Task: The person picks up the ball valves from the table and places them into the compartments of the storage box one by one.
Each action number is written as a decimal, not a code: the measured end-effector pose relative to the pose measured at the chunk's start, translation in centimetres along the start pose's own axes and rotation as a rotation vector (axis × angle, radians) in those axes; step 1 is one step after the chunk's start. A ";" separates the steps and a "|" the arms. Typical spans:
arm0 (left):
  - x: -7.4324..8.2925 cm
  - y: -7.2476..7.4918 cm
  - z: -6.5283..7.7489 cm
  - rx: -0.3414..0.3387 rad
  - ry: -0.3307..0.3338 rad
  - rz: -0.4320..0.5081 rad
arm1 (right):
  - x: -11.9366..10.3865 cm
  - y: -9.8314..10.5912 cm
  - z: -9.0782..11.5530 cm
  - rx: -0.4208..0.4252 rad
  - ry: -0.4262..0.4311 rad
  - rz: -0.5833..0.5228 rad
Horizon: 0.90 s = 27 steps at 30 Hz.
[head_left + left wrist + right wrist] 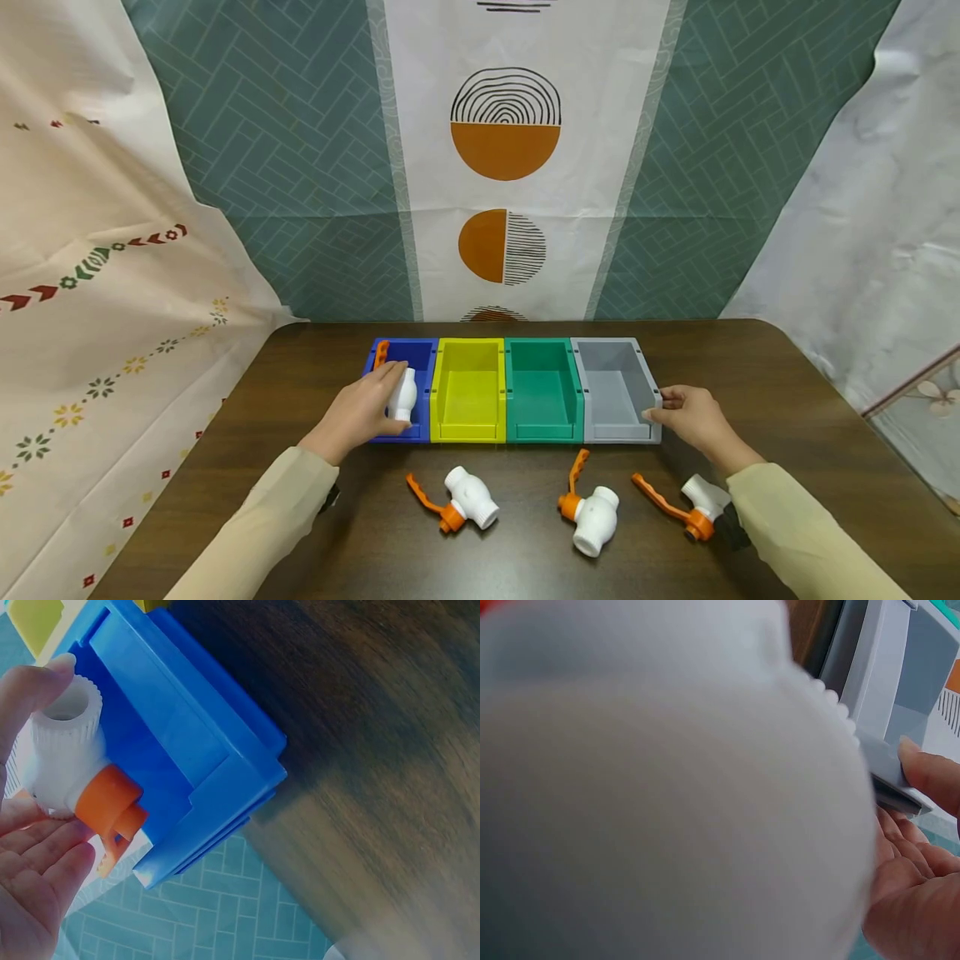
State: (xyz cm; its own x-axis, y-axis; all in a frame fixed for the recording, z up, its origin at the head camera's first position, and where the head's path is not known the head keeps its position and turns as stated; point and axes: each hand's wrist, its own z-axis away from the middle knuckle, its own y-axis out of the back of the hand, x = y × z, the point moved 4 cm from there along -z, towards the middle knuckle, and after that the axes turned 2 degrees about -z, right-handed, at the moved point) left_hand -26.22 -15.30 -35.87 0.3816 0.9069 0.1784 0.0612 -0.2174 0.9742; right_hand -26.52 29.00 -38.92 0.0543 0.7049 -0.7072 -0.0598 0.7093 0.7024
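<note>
My left hand (365, 407) holds a white ball valve (406, 395) with an orange lever inside the blue bin (424, 417). In the left wrist view the thumb lies at the open threaded end of the valve (66, 742), fingers on the far side, and its orange cap (109, 796) faces the bin. My right hand (693, 418) pinches the right side wall of the grey bin (621, 432) near its front corner, thumb inside. In the right wrist view a blurred white valve body (675, 810) covers most of the picture.
Yellow (468, 432) and green (543, 432) bins stand between the blue and grey ones in one row. Three more white valves lie in front on the brown table (360, 533): one left (472, 497), one mid-right (597, 521), one (703, 497) partly under the right wrist.
</note>
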 end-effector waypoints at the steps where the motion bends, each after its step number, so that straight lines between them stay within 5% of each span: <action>1: 0.0 0.0 -0.1 0.000 -0.001 -0.001 | 0.0 0.0 0.0 0.000 0.001 -0.001; 27: -0.4 -0.7 -0.9 -0.032 0.027 -0.003 | 0.1 0.0 -0.1 0.025 0.025 0.017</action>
State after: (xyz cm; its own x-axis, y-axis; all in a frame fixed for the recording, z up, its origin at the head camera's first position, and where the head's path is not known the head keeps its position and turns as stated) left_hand -27.25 -15.14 -36.51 0.3563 0.9171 0.1789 0.0330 -0.2037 0.9785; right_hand -26.60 29.08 -38.95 0.0285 0.7168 -0.6967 -0.0358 0.6973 0.7159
